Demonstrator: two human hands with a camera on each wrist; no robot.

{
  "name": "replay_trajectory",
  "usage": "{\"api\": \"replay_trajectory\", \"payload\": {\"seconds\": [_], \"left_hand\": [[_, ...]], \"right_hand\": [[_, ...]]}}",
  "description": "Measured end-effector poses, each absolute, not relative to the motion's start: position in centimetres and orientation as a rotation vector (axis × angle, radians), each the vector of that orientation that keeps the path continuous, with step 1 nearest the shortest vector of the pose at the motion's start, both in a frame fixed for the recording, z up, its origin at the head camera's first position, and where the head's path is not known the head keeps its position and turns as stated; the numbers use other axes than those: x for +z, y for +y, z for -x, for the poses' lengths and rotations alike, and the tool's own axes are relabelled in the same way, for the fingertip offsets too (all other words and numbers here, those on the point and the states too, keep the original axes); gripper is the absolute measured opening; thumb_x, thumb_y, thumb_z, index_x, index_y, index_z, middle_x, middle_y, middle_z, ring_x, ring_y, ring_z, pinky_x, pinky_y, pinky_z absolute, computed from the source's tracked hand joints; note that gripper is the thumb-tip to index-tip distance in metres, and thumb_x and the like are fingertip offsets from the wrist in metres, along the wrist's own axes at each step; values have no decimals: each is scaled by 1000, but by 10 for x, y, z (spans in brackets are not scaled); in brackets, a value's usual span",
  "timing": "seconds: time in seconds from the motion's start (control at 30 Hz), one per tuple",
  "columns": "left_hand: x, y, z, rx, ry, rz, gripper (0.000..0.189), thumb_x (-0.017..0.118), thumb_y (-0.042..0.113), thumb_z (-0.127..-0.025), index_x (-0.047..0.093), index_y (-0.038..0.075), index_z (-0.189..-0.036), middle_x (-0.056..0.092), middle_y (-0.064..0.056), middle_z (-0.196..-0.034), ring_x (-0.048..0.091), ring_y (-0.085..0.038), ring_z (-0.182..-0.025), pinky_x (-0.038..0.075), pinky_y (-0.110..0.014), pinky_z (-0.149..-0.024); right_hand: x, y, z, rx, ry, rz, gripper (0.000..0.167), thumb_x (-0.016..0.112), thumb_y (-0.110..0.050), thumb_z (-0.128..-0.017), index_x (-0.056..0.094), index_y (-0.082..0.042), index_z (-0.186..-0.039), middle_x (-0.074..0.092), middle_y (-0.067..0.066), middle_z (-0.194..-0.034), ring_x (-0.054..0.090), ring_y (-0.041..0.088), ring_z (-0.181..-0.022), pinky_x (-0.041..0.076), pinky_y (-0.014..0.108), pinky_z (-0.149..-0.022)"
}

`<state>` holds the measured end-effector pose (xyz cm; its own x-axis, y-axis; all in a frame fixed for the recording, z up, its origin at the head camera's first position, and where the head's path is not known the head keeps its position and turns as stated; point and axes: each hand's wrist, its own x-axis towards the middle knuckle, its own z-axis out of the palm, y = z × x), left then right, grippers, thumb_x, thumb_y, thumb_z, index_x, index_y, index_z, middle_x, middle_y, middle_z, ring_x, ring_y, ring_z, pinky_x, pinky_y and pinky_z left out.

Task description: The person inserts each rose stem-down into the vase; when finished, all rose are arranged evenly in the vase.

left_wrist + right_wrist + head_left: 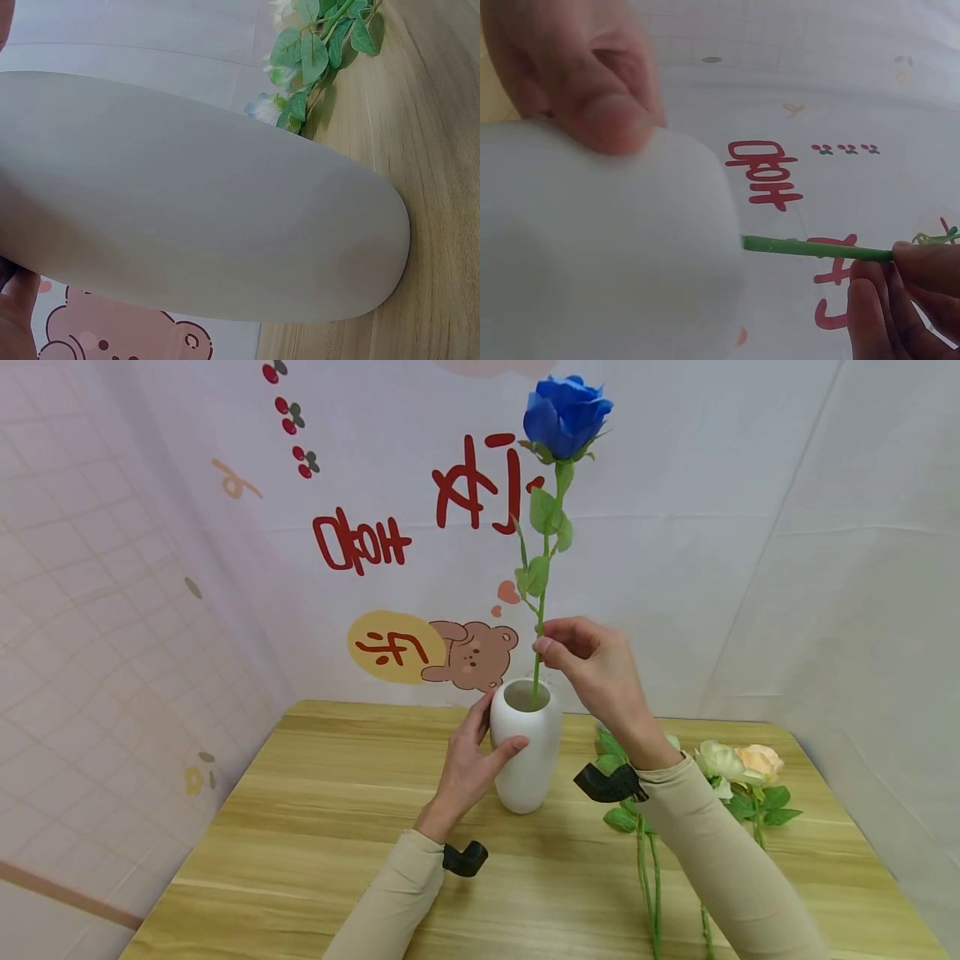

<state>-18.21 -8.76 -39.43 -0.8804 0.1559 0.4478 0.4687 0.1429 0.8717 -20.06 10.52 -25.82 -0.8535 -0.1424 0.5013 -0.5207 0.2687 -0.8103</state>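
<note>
A white vase [527, 760] stands upright on the table, and my left hand [472, 760] holds its left side, thumb across the front and fingers round the back. In the left wrist view the vase's pale side [202, 202] fills the middle. Above it my right hand [596, 668] pinches the green stem of a blue rose [567, 417] between thumb and fingers. The rose is nearly upright, bloom at the top. Its stem's lower end [761, 244] is at the vase's mouth; how deep it reaches I cannot tell.
On the wooden table [315, 827], to the right, lie several pale flowers [720, 762] with green leaves and long stems, partly behind my right forearm. A printed white backdrop [660, 568] rises behind the table, and curtain-like walls flank both sides.
</note>
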Motion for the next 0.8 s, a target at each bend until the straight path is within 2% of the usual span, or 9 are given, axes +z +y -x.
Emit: {"api": "replay_trajectory", "payload": {"seconds": [0.3, 0.57, 0.8], "left_hand": [[-394, -86, 183, -1796, -2173, 605, 86, 77, 42, -94, 35, 5, -160, 44, -11, -159, 45, -24, -145, 38, -40, -117], [-394, -85, 184, -1784, -2187, 590, 84, 77, 39, -95, 35, 7, -160, 43, -10, -160, 44, -25, -146, 37, -40, -117], [-393, -84, 185, -1806, -2172, 598, 84, 77, 36, -95, 35, 4, -159, 44, -10, -159, 44, -25, -146, 36, -41, -118]], "right_hand": [[-277, 106, 198, 1557, -2323, -567, 25, 73, -22, -99, 75, -3, -115, 76, 8, -102, 71, 18, -93, 57, 31, -87], [-289, 108, 198, 1526, -2358, -549, 22, 74, -25, -99, 78, -7, -110, 77, 6, -97, 70, 20, -87, 57, 29, -78], [-296, 111, 199, 1433, -2384, -549, 20, 73, -23, -100, 79, -7, -110, 76, 7, -102, 71, 21, -92, 57, 36, -83]]}}
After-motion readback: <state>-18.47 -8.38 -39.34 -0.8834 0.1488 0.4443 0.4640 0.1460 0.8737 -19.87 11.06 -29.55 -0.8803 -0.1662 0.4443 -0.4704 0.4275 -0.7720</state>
